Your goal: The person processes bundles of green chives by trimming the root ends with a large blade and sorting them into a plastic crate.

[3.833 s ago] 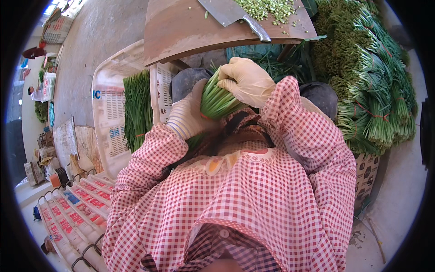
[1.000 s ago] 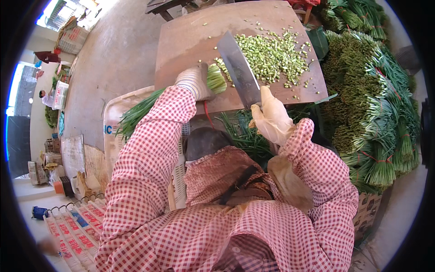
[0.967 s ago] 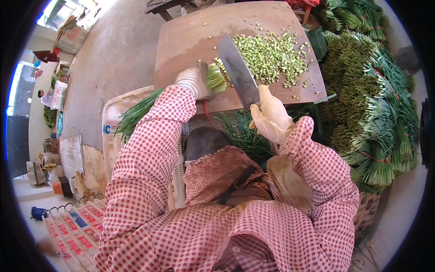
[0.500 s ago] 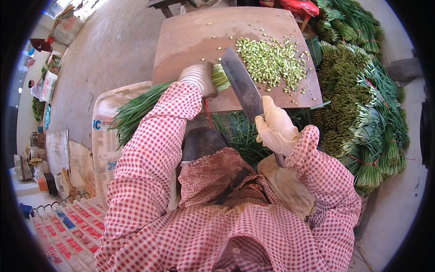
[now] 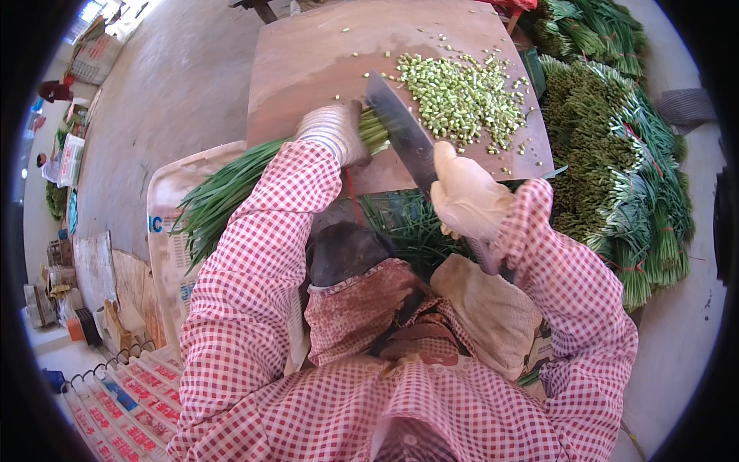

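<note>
My left hand (image 5: 332,135), in a striped knit glove, is closed around a bundle of long green chives (image 5: 223,200) at the front left of a brown board (image 5: 308,61). The leafy ends trail left past the board's edge; the pale cut stalk ends poke out right of my fist. A large wide-bladed knife (image 5: 406,138) is gripped in my right hand (image 5: 468,192), which wears a pale glove. Its blade slants up and left across the board, beside the stalk ends. Short chopped stalk pieces (image 5: 462,96) lie heaped right of the blade, with some scattered around.
Tied bundles of green stalks (image 5: 593,154) are stacked high along the board's right side. More green leaves (image 5: 408,239) sit under its front edge. A white plastic crate (image 5: 165,223) stands at the left, and a red-and-white slatted stack (image 5: 131,400) at lower left.
The knife and right hand have shifted slightly up and left, and my right elbow has swung outward. My left hand keeps its grip on the chives. The whole view has shifted a little.
</note>
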The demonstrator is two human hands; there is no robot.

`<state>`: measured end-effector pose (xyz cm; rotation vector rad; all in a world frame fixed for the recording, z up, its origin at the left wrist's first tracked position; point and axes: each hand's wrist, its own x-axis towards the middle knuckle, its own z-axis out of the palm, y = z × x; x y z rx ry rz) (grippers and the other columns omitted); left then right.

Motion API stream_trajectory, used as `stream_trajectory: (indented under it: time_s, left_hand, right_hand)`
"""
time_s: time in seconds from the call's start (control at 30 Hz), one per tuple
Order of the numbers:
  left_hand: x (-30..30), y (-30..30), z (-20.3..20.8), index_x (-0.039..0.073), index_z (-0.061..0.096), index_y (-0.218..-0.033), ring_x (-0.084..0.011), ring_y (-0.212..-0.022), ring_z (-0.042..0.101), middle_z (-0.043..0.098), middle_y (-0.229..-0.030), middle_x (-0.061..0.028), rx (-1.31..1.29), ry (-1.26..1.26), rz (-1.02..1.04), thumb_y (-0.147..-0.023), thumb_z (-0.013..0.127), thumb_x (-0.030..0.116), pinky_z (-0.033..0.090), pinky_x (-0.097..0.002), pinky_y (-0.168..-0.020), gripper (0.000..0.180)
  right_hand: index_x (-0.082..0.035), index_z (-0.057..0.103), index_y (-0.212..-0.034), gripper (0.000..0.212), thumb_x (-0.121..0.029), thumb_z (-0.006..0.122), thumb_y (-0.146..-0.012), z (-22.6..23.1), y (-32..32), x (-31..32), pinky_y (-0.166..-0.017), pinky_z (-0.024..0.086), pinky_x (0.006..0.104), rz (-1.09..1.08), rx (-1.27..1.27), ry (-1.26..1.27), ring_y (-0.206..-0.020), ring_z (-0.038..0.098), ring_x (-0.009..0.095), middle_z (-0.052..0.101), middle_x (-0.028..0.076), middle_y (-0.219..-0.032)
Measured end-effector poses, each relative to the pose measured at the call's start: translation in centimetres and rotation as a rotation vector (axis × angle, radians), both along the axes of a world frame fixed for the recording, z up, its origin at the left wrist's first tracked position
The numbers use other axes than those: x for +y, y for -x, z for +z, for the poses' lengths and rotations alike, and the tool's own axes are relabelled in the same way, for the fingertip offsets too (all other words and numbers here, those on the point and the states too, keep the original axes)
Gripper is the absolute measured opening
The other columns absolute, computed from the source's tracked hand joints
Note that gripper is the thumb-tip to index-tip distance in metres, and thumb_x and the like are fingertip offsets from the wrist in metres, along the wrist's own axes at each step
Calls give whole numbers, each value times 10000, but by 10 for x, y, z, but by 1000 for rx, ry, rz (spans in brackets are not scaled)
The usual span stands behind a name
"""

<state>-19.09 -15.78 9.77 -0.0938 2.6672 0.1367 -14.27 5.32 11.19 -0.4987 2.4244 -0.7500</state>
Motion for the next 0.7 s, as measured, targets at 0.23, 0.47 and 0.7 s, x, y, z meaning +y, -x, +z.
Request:
stream_trajectory:
  time_s: [0.23,0.47,0.7]
  left_hand:
    - [-3,6,4,71,493,-1363,-316,-1048,656,671,-1124,-189,-35,-47,-22,-630,781,299,525,-389,-914,820]
    - [-5,8,-16,40,509,-1306,-339,-1029,653,672,-1106,-186,16,-10,-47,-638,800,353,525,-413,-897,792]
    - [-7,-4,-9,37,511,-1245,-337,-1090,622,631,-1187,-194,46,-6,-63,-644,800,371,510,-400,-926,747]
  right_hand:
    - [30,374,-1032,164,-14,478,-913,-3,13,-13,-471,495,404,-29,-61,-74,-536,609,270,549,158,-652]
    - [63,372,-1031,198,-37,483,-901,-25,28,-42,-505,512,451,-33,-85,-121,-568,630,316,582,184,-685]
    - [34,410,-1165,298,-81,508,-908,-50,53,-51,-511,553,389,-216,-185,129,-595,661,269,625,192,-803]
